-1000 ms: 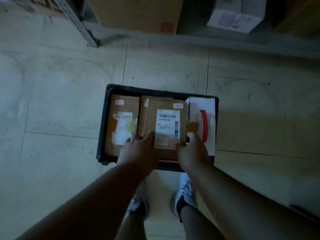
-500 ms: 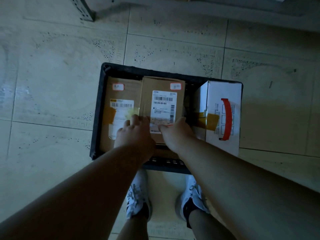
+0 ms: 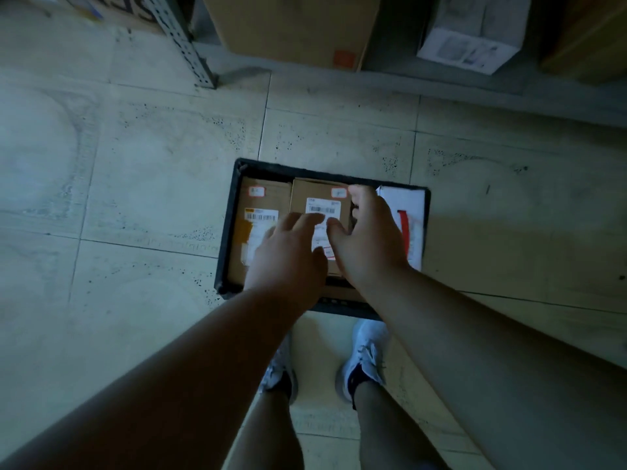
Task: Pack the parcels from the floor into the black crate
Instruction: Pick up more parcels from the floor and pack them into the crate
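Three parcels fill the black crate (image 3: pixel 234 232) on the floor — the middle parcel (image 3: pixel 319 205) between a brown one on the left and a white one on the right. It looks stiff and light; take it by the side edges. Your left hand (image 3: pixel 288 262) and right hand (image 3: pixel 369 239) hover over it, palms down, fingers spread — gripping nothing.

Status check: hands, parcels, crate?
Left hand and right hand open, spread over middle parcel. Three parcels sit in black crate. Nothing blocking.
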{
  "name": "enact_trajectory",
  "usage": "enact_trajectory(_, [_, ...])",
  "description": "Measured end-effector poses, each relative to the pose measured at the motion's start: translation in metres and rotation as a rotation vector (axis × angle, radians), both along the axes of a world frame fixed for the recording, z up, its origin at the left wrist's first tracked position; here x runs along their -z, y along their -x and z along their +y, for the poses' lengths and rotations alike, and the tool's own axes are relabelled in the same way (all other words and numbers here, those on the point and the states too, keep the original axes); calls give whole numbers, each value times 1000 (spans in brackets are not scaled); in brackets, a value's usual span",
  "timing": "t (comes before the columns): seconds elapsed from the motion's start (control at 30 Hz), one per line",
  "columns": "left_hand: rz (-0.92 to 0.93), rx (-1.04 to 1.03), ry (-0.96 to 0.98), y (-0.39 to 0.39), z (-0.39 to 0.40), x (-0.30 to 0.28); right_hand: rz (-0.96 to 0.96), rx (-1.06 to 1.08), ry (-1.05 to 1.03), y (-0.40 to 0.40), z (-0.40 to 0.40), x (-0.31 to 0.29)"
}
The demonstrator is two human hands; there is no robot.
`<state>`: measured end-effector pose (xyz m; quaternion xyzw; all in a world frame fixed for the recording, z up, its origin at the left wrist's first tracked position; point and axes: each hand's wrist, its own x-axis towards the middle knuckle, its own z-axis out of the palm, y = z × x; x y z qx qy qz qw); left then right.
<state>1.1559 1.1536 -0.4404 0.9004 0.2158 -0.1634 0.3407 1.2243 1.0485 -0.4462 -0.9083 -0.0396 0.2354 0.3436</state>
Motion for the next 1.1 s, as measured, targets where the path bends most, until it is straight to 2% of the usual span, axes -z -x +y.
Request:
enact_trajectory(0.07, [-73,-16,64,5,-7,-47,-97,18,-27,0,-8,-49])
enact_trajectory(0.3, [-454,-49,96,12,-31,-287,-388,8,-168,7,-60,-295])
enact_trajectory(0.4, [-566,31,113,14,-37,-357,-528,-32,-220,17,-80,-374])
enact_trajectory(0.5, [-657,90,128,17,-40,-403,-654,-10,-197,33,-100,-432])
enact_trajectory(0.63, [-714,268,183,15,-40,-447,-729,131,-194,67,-116,-473])
enact_trajectory(0.77, [-747,516,249,9,-59,-473,-712,364,-227,106,-125,-479])
enact_trajectory(0.9, [-764,677,352,8,-103,-490,-731,537,-193,134,-151,-486])
enact_trajectory(1.1, [-691,886,449,0,-203,-490,-775,801,-127,155,-237,-497])
